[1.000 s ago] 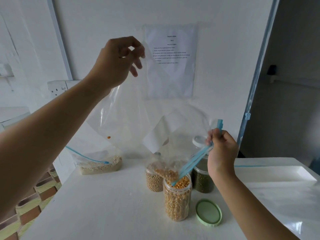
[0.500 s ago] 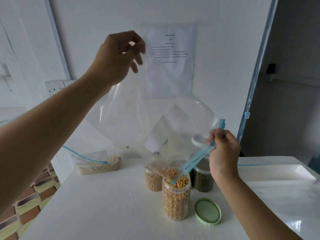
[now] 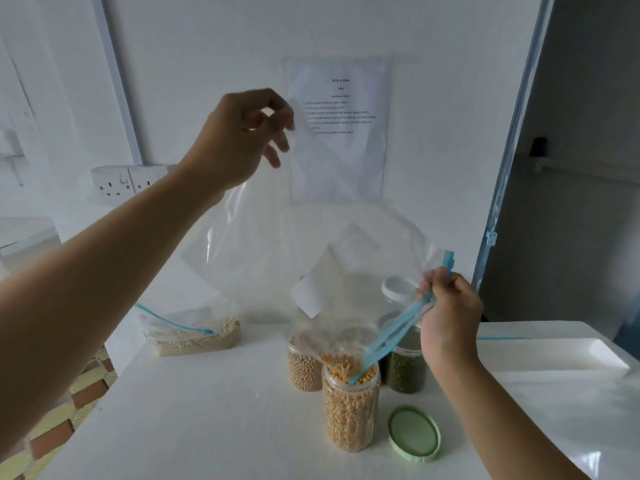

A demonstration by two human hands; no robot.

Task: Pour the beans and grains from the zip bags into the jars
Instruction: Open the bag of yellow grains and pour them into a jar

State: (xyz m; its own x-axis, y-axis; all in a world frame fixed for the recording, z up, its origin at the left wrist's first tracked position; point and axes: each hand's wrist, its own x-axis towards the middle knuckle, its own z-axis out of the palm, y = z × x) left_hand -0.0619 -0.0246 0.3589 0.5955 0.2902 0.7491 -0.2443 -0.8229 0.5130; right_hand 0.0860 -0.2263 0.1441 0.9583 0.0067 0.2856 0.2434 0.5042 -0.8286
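White wall filled the background, and a printed sheet [image 3: 341,133] in a clear sleeve was fixed to it above the far edge of the white table [image 3: 207,427]. A large clear zip bag [image 3: 277,254] was held up over the table. Its top corner was pinched between the thumb and fingertips of the left hand [image 3: 239,140], the remaining fingers loosely spread. Its blue zip strip [image 3: 391,344] was gripped by the right hand [image 3: 450,313], whose fingers were curled round it. The low end of the bag's mouth was tipped into the open front jar [image 3: 349,410]. Yellow kernels were gathered at that end, and the jar was filled nearly to its rim. A green lid [image 3: 414,434] was laid flat just beside this jar, towards the right edge. Two more jars were stood behind it: a jar of pale beans [image 3: 303,368] and a jar of dark green beans [image 3: 405,368], the latter partly hidden by the bag. A second zip bag [image 3: 197,336] of pale grains was laid at the far left corner.
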